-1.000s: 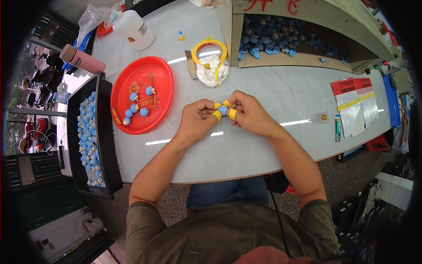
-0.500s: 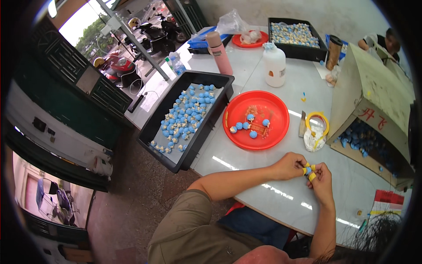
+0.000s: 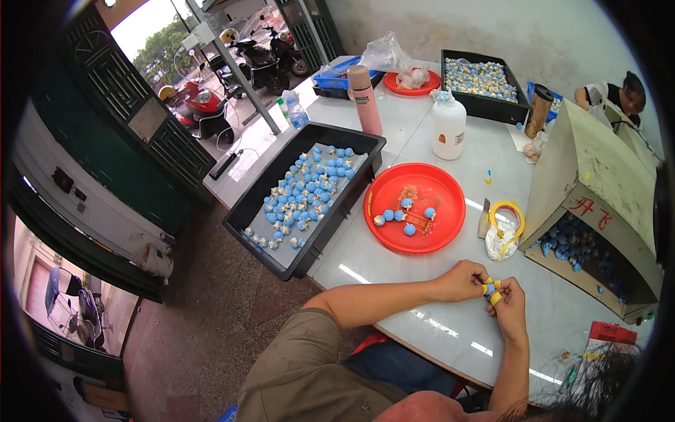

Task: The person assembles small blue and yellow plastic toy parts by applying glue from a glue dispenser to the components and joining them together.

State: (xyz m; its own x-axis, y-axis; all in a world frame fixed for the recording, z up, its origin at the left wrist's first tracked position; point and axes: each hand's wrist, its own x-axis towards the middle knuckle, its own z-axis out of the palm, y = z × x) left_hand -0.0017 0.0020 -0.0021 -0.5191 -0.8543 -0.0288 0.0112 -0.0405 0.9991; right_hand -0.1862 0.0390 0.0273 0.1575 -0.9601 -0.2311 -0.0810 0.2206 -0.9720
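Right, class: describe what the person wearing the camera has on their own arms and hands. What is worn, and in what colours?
The left hand and right hand are bare, without gloves, apart from yellow finger guards on several fingertips. Both forearms are uncovered. An olive-brown short sleeve covers the left upper arm down to about the elbow. No watch or bracelet shows at either wrist.

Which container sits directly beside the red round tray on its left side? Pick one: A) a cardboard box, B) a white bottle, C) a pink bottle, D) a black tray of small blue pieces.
D: the black tray filled with small blue pieces lies right against the left edge of the red round tray, while the white bottle and pink bottle stand farther back on the table.
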